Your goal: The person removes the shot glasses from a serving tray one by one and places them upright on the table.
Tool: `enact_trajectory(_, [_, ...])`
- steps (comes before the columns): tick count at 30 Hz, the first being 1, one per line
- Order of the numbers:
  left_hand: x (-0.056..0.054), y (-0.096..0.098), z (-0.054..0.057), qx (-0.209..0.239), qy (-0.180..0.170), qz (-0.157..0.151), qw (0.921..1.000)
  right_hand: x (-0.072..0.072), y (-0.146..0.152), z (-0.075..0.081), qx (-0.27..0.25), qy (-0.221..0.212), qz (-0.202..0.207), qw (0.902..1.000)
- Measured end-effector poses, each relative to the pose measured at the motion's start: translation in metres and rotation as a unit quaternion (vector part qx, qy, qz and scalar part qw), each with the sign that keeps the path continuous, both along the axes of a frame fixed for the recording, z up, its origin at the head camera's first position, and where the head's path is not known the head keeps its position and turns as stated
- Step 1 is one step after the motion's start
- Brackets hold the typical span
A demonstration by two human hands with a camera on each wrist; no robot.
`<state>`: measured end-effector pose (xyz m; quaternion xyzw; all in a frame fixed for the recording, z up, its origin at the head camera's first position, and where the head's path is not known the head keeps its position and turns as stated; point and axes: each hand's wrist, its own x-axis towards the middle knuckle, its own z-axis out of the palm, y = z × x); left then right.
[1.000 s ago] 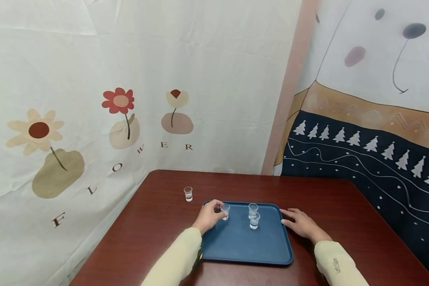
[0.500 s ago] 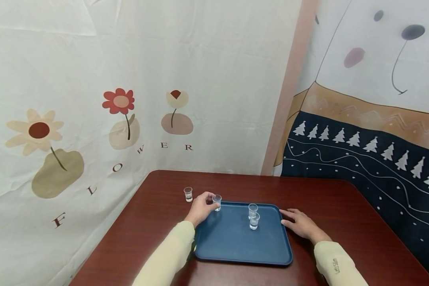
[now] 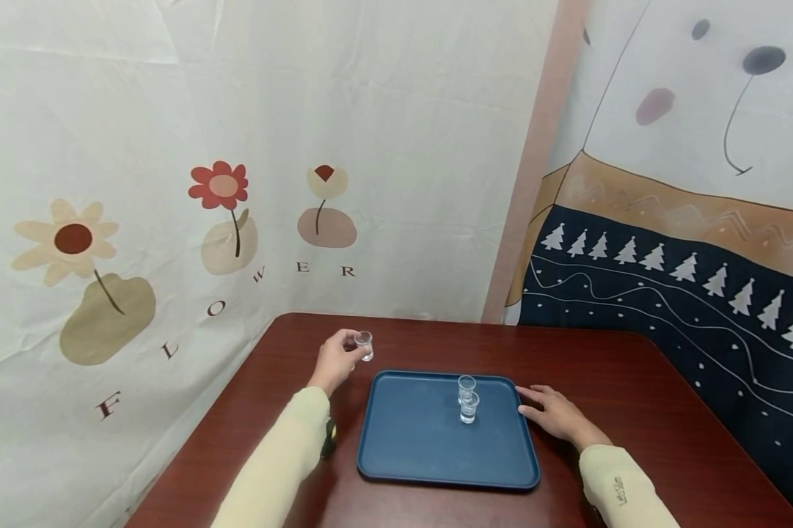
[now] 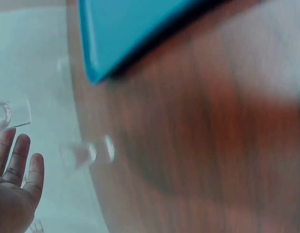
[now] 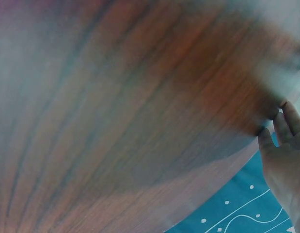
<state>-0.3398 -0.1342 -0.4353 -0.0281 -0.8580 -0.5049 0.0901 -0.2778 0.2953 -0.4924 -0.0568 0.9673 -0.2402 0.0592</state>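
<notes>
My left hand (image 3: 335, 361) pinches a small clear shot glass (image 3: 364, 347) between thumb and fingers, beyond the tray's back left corner. In the left wrist view, this glass (image 4: 16, 114) is at the fingertips, and a second shot glass (image 4: 86, 153) stands on the table close by; the hand mostly hides that one in the head view. Two more shot glasses stand close together on the blue tray (image 3: 429, 458), a back one (image 3: 466, 387) and a front one (image 3: 469, 411). My right hand (image 3: 557, 416) rests at the tray's right edge, fingers extended, fingertips by its back right corner.
The tray lies on a dark red wooden table (image 3: 251, 455) with rounded corners. A white curtain (image 3: 403, 147) printed with flowers hangs behind and to the left. On the right hangs a dark blue cloth (image 3: 634, 308) with white trees.
My left hand has carried its shot glass off the tray, leftward and away from me, toward the glass on the table. The right hand has stayed in place.
</notes>
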Motion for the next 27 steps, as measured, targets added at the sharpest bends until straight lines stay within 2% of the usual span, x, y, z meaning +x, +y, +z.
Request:
enact_trajectory(6, [-0.006, -0.035, 0.009, -0.034, 0.001, 0.027, 0.9990, 0.001, -0.001, 0.000, -0.001, 0.000, -0.001, 1.0000])
enact_trajectory(11, [-0.005, -0.054, 0.006, -0.044, -0.004, 0.046, 0.9980, 0.001, -0.001, -0.001, -0.003, 0.002, -0.001, 1.0000])
enact_trajectory(16, [-0.004, -0.059, -0.006, -0.044, -0.019, 0.056, 0.9973, 0.001, 0.001, -0.003, 0.001, 0.005, 0.001, 1.0000])
enact_trajectory(22, [-0.006, -0.056, -0.027, -0.042, -0.027, 0.057, 0.9971, 0.000, 0.002, -0.004, 0.000, 0.005, -0.003, 1.0000])
enact_trajectory(27, [-0.005, -0.053, -0.039, -0.037, -0.040, 0.056, 0.9970, -0.001, 0.001, -0.003, 0.001, 0.006, -0.003, 1.0000])
